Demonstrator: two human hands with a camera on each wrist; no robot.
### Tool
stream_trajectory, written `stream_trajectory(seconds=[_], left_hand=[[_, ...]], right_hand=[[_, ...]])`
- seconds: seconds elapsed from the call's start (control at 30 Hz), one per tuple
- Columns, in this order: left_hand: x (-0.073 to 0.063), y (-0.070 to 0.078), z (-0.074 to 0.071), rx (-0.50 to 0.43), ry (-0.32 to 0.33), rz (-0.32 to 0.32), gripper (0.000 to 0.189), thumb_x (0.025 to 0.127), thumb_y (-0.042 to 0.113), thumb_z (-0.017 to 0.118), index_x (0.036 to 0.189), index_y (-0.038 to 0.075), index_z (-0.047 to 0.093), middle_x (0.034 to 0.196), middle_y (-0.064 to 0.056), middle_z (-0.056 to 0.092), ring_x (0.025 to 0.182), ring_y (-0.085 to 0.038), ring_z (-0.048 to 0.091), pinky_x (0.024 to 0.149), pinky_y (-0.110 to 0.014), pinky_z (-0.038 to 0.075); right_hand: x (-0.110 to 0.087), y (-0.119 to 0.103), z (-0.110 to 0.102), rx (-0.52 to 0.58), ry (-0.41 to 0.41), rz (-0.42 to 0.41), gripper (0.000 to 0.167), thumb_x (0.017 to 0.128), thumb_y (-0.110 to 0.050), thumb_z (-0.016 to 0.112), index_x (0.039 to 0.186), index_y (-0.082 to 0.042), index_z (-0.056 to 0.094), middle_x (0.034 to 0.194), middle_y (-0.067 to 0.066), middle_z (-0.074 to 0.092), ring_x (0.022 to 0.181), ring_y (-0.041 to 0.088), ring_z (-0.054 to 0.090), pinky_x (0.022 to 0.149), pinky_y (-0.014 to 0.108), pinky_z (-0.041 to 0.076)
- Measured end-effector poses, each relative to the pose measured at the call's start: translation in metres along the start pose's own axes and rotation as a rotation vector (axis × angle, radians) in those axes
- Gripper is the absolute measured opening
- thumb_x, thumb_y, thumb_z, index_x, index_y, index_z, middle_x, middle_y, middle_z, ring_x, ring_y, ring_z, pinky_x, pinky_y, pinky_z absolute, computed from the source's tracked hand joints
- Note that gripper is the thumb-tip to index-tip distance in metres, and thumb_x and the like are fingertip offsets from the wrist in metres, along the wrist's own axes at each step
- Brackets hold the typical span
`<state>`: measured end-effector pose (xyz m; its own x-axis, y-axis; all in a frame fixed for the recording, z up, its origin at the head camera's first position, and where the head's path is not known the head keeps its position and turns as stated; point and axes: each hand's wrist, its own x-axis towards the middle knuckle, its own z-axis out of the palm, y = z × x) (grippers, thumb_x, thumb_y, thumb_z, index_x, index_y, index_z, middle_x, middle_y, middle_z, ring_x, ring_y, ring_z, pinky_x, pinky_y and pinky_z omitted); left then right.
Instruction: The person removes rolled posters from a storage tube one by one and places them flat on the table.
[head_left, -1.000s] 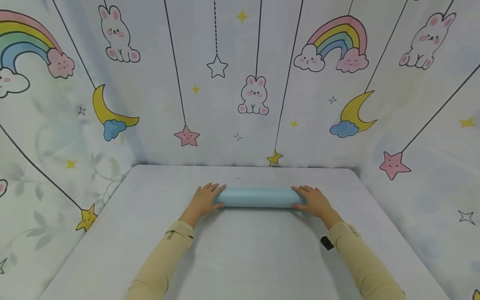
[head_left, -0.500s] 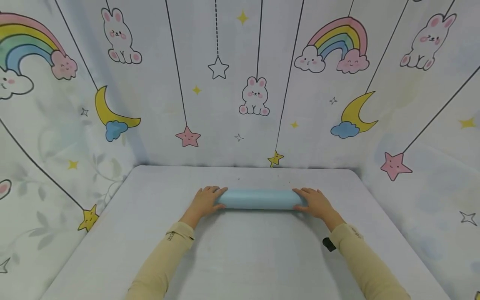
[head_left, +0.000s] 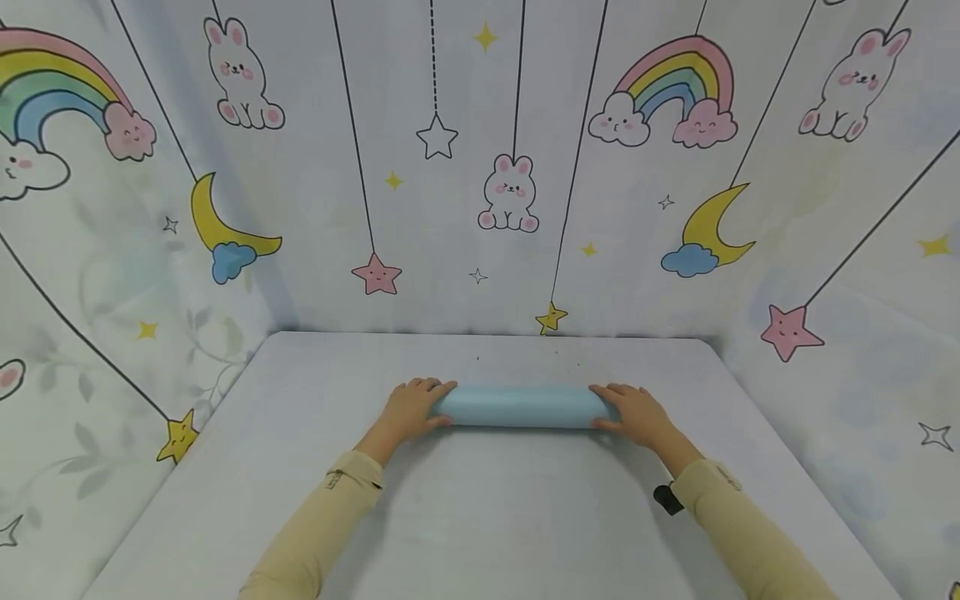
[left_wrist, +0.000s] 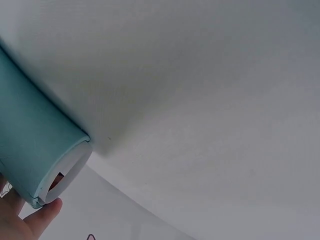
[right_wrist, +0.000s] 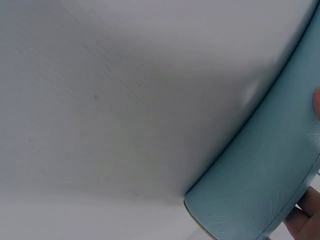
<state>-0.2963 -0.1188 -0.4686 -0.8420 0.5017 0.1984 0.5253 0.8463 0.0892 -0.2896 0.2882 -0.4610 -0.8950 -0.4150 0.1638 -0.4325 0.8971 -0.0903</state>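
A light blue roll (head_left: 525, 407), a smooth leather-like sheet wound into a hollow tube, lies crosswise on the white table (head_left: 495, 508). The left hand (head_left: 411, 410) grips its left end, fingers over the far side and thumb at the near side. At the other end, the right hand (head_left: 637, 415) holds the roll the same way. In the left wrist view the roll (left_wrist: 35, 130) shows a pale inner layer and an open end, with fingertips at its rim. The right wrist view shows a seam along the roll (right_wrist: 250, 175), with fingers partly in view at its side.
A white cloth backdrop (head_left: 465, 83) printed with rabbits, stars, moons and rainbows stands behind the table and along both sides. A small black object (head_left: 667, 500) shows at the right sleeve's cuff. Several tiny dark specks dot the table beyond the roll.
Both hands have brought the roll slightly nearer to the person, still lying crosswise. The grip at each end looks the same.
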Motion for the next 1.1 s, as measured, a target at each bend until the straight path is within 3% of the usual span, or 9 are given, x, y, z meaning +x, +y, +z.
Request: stream_trajectory(seconds=[0.37,1.1], left_hand=[[-0.012,0.009,-0.002,0.011,0.029,0.019,0.065,0.078,0.052,0.063,0.133,0.019,0.049,0.120,-0.009,0.056,0.107,-0.033,0.053,0.077,-0.048,0.047],[-0.031,0.029,-0.007,0.021,-0.002,-0.003,0.067,0.073,0.055,0.066,0.131,0.023,0.051,0.121,-0.006,0.057,0.106,-0.029,0.055,0.075,-0.044,0.049]], right_hand=[[-0.015,-0.003,-0.002,-0.027,0.027,-0.025,0.066,0.076,-0.044,0.069,0.128,-0.007,0.053,0.119,0.023,0.055,0.110,0.040,0.050,0.090,0.062,0.033],[-0.045,-0.013,-0.011,-0.024,0.054,-0.052,0.065,0.074,-0.043,0.071,0.125,-0.006,0.055,0.116,0.021,0.057,0.108,0.039,0.052,0.088,0.062,0.035]])
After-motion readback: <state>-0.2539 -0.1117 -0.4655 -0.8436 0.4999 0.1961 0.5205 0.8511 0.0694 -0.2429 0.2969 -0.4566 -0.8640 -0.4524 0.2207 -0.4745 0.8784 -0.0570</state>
